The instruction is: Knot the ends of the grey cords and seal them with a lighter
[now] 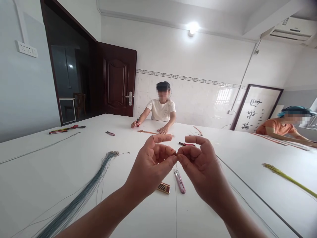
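My left hand (151,165) and my right hand (200,162) meet above the white table, thumbs and forefingers pinched together at the fingertips. Between them they grip a thin grey thread (176,208), which hangs straight down toward the near table edge. The pinched end is hidden by my fingers. Below my hands lie pink-handled thread snips (182,186) and a small brown-and-gold patterned box (164,188), partly covered by my left hand. To the left stretches a bundle of blue-grey threads (86,185), its far end knotted with fine loops.
Across the white table (138,218) sits a person in a white shirt (162,110), holding a tool. Another person in orange (272,127) works at right. Red-handled pliers (187,144), more snips (110,133) and a yellow-green thread bundle (289,180) lie around.
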